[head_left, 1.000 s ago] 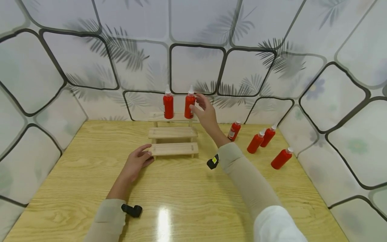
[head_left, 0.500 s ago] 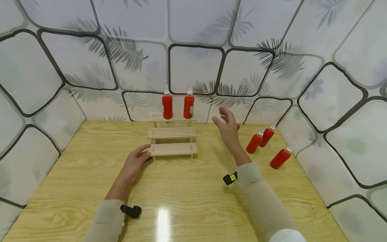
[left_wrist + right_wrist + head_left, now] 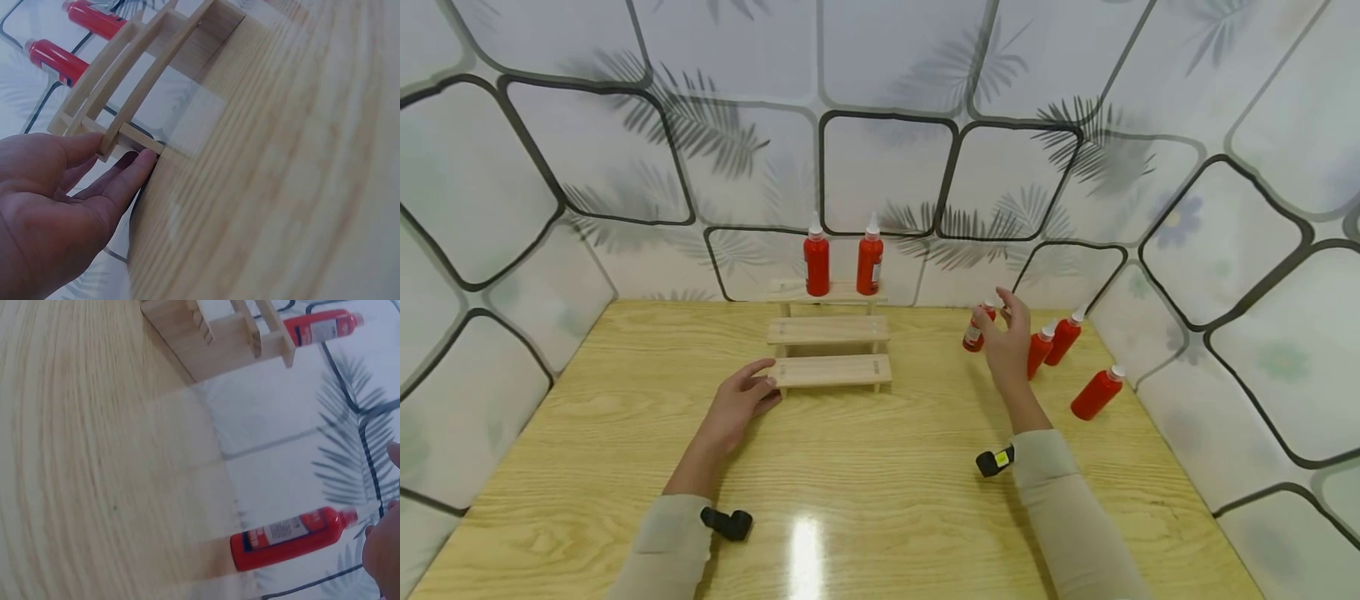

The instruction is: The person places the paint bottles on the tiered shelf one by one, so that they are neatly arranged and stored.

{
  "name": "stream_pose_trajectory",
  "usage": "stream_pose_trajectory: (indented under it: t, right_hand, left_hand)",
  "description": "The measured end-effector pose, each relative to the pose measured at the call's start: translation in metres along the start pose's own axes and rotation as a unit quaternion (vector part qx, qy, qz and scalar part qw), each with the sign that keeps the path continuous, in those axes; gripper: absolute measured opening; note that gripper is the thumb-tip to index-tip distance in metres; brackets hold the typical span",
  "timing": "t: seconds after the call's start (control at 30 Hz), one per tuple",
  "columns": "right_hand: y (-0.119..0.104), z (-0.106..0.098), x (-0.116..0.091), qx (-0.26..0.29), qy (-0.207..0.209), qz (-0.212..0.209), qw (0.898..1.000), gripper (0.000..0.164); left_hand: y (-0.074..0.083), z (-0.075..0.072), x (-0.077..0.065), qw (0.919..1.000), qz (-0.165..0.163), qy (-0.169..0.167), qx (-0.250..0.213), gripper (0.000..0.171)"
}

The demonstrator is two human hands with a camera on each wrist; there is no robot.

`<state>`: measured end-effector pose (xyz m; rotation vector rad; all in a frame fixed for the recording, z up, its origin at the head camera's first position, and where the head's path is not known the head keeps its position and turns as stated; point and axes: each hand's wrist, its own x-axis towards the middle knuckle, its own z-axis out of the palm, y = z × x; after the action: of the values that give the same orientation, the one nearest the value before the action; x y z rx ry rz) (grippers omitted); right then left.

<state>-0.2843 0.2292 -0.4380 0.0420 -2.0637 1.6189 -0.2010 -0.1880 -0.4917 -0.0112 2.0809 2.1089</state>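
Observation:
A wooden three-step display rack stands on the table. My left hand holds the left end of its lowest step; in the left wrist view the thumb and fingers are at the plank end and leg. Two red squeeze bottles with white nozzles, a left one and a right one, stand upright on the top step. Right of the rack, my right hand hovers with parted fingers around the top of another red squeeze bottle. In the right wrist view that labelled bottle stands on the table, my hand beside its nozzle.
More red bottles stand to the right: one partly behind my right hand, one behind it, and one nearer the table's right edge. A patterned wall encloses the back and sides of the wooden table.
My right hand has let go of the right bottle on the top step and moved right and down to a bottle on the table. The left hand has stayed at the rack.

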Motion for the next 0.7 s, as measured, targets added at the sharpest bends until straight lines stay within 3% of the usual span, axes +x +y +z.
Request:
stream_pose_trajectory:
  t: [0.13, 0.33, 0.5, 0.7]
  right_hand:
    - [0.008, -0.003, 0.003, 0.003, 0.018, 0.008, 1.000, 0.054]
    - [0.022, -0.005, 0.006, 0.018, 0.016, 0.047, 0.999, 0.055]
    - [0.036, -0.001, 0.011, 0.027, 0.005, 0.052, 0.998, 0.057]
    - [0.046, 0.003, 0.018, -0.005, -0.015, 0.053, 0.998, 0.058]
  left_hand:
    - [0.000, 0.000, 0.000, 1.0000, -0.001, 0.000, -0.001, 0.051]
    - [-0.002, 0.000, 0.002, 1.0000, -0.002, 0.000, -0.003, 0.051]
    - [-0.003, 0.000, 0.002, 1.0000, -0.002, -0.001, -0.006, 0.051]
    - [-0.004, -0.002, 0.002, 0.9999, 0.001, -0.004, -0.009, 0.052]
